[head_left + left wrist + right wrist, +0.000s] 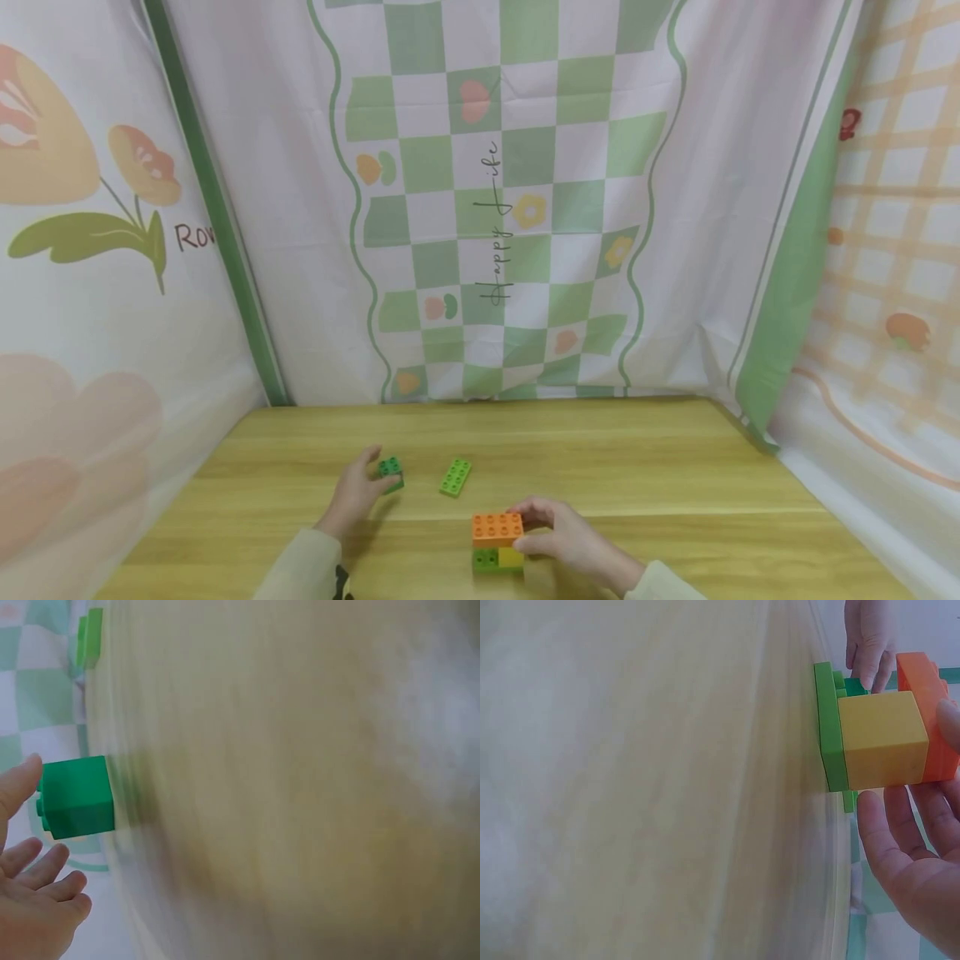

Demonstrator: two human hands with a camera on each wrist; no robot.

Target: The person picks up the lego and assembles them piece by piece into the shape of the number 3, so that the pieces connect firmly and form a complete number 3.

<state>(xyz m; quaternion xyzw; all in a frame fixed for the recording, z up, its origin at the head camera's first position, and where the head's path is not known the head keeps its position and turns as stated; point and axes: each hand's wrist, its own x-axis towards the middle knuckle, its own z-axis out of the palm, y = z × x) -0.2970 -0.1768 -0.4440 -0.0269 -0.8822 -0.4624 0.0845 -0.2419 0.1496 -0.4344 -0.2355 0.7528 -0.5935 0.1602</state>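
My left hand [354,493] reaches around a dark green brick [391,475] on the table. In the left wrist view its fingers are spread apart beside that brick [79,796], the thumb near its studded top edge. My right hand [573,537] pinches an orange brick [497,532] between thumb and fingers. This orange brick tops a small stack. Under it is a yellow brick [883,739], set on one end of a flat green brick [486,562] whose other studs show bare. Part of the orange brick is hidden by the right thumb in the right wrist view.
A flat light green brick [455,477] lies between the two hands, farther back than the stack. Everything rests on a wood-grain table [600,450]. Printed curtains [517,275] hang behind the table and along both sides.
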